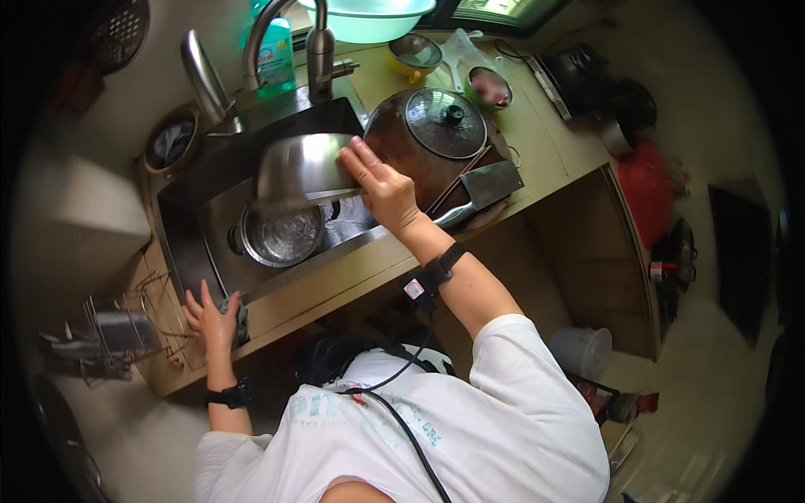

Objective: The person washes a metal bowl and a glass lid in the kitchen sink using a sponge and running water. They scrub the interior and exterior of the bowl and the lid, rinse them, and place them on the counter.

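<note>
My right hand [383, 188] grips the rim of a stainless steel basin [305, 166] and holds it tilted over the sink [188, 210]. The basin's inside is turned away from my view. Below it, a metal pot [283, 234] with dark handles stands in the sink, and its inside looks wet; the raised basin hides its far part. My left hand [212, 322] is at the sink's left front corner with fingers spread and nothing held. Beside its thumb lies a dark, crumpled cloth [239, 322]; whether they touch, I cannot tell.
Right of the sink, a round chopping board [393, 135] carries a glass lid [443, 122], chopsticks and a cleaver [492, 185]. Two faucets [207, 82] rise behind the sink. A wire rack [126, 333] stands at the left. A bowl of meat [473, 100] sits behind the board.
</note>
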`<state>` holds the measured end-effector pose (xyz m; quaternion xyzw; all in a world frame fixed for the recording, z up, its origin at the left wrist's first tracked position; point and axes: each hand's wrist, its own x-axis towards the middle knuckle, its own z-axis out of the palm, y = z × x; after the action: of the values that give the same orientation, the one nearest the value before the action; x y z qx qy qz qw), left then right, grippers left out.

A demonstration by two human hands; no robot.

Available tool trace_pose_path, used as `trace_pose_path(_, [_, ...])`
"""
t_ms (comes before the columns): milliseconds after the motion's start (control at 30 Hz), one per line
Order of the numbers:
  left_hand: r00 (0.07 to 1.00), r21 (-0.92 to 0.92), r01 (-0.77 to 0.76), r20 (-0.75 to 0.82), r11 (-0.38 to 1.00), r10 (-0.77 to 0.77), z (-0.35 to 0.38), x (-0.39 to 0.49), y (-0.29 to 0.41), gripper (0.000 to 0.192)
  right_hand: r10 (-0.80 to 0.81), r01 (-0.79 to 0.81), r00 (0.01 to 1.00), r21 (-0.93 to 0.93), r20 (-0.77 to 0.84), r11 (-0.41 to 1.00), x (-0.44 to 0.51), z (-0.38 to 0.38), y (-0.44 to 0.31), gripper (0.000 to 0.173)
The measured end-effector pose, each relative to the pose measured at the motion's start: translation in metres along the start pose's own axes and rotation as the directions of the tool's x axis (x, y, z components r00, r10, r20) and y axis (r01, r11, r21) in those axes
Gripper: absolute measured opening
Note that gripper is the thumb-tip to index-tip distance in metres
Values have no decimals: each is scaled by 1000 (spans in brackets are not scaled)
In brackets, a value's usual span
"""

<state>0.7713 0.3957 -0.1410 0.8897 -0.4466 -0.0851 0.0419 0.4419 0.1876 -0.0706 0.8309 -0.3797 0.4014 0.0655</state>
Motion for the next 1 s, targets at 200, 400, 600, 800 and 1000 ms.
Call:
trace_pose_path(200, [969,-39,-109,-228,993,97,35,-48,6,71,63,-57,998,195,-25,979,-1,-10,1,58])
trace_pose_path(400, [879,-278,-172,-476,945,20,56,-55,-8,36,355,-341,934,382,36,859,-2,-26,12,57])
trace_pose_path(600, [862,-325,-352,-479,878,168,18,23,15,40,350,-324,937,339,-16,883,-1,-32,18,57])
trace_pose_path(800, [948,-320,-318,-136,893,289,-38,105,65,25,335,-308,941,309,-37,900,8,-27,4,56])
trace_pose_path(1000, [936,-149,-351,-40,924,349,-45,138,83,40,301,-282,953,290,-23,915,9,-23,2,59])
